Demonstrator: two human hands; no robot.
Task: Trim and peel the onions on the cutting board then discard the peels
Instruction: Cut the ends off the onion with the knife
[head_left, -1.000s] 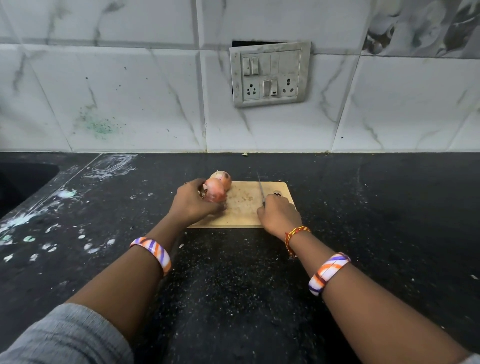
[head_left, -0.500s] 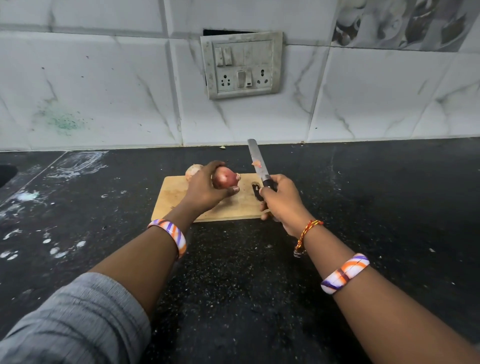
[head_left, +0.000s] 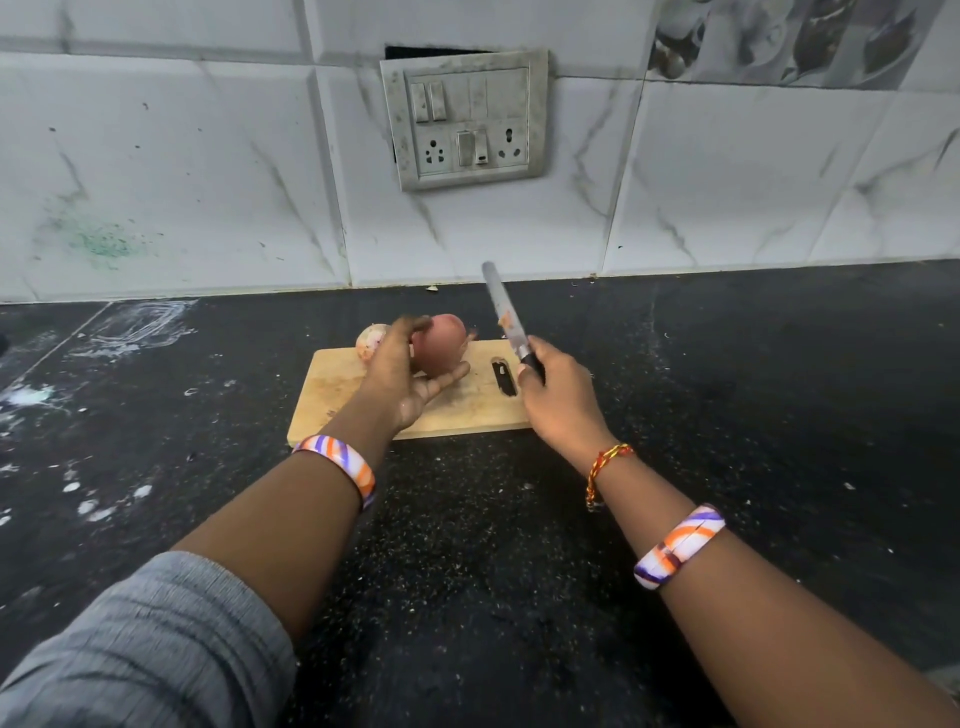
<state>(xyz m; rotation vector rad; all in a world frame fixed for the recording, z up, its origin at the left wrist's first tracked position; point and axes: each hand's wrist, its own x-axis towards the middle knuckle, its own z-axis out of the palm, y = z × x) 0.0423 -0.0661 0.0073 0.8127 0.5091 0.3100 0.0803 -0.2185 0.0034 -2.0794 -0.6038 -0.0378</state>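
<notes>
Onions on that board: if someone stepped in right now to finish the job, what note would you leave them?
Left hand: holds a reddish onion lifted above the cutting board, fingers curled round it.
Right hand: grips the knife by its handle, blade pointing up and away, clear of the onion.
A second onion sits at the board's far left corner, with patchy skin.
Done: hard to tell; the held onion still looks skinned over.
Left: trim and peel both onions, then discard the peels.
</notes>
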